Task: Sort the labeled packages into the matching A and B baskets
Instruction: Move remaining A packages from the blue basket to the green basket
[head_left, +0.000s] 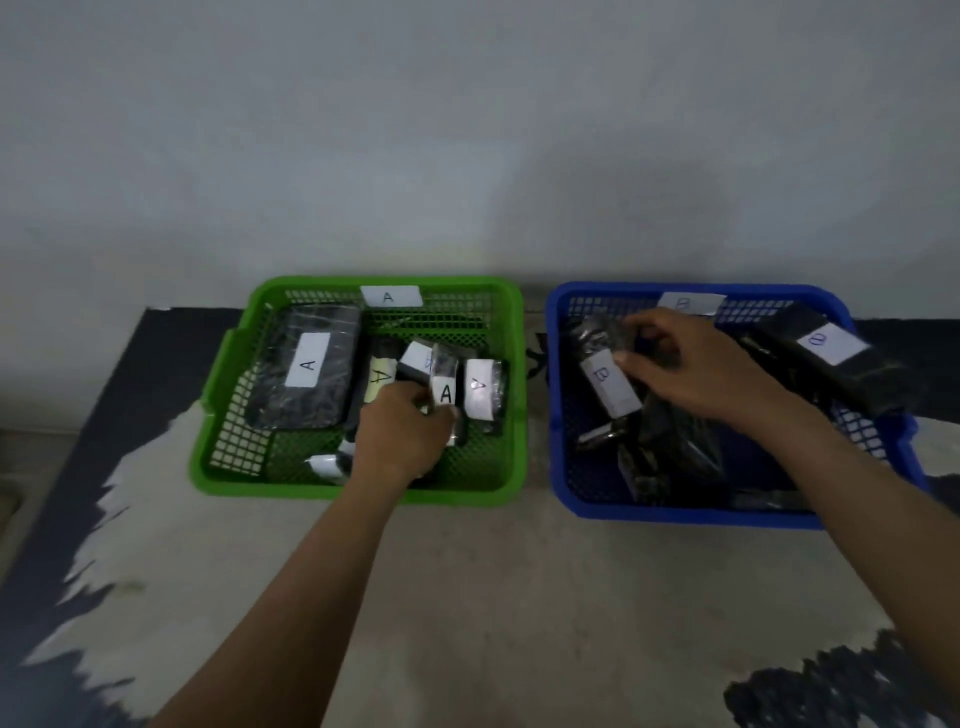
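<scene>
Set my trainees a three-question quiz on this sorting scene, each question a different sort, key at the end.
1. True or false: the left hand holds a small package labelled A in the green basket.
2. The dark package gripped by the right hand is labelled: a) A, b) B, c) C.
3. Fill in: the blue basket stands to the green basket's ____.
Key: 1 true; 2 b; 3 right.
</scene>
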